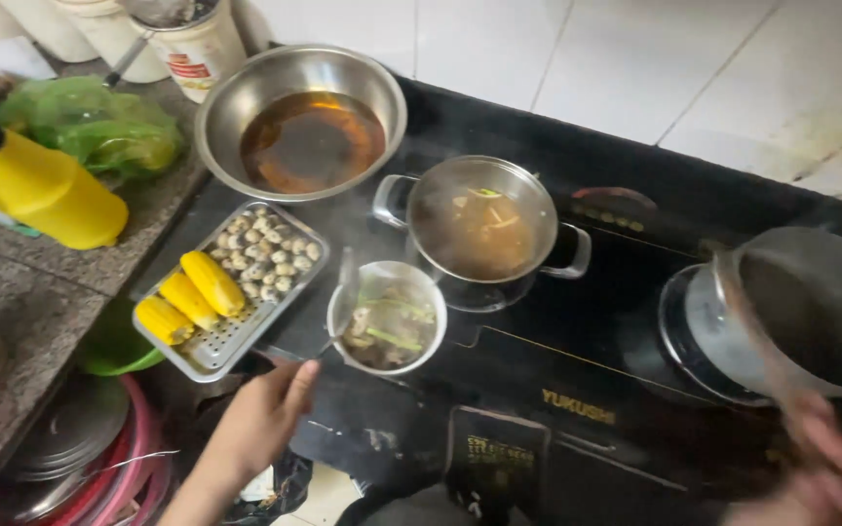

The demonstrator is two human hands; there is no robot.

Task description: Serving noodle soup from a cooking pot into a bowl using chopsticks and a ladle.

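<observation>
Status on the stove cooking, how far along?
Done: the steel pot steams on the cooktop with broth in it; corn cobs and small shells sit ready on the perforated tray. In hand: the left hand holds a utensil at the small bowl of scraps; the right hand, blurred, grips the glass lid. Left: corn and shells not yet in any pot.

Black cooktop (538, 370) carried a lidded steel pot (481, 234), steam rising. Behind it, a wide steel bowl (300, 122) held brown liquid. Perforated steel tray (231, 292) lay at cooktop's left edge with three yellow corn pieces (190, 295) beside small speckled eggs (265, 253). On the granite bench (12, 292): yellow bottle (46, 190), green plastic bag (90, 122). White tiled wall (635, 58) behind.
</observation>
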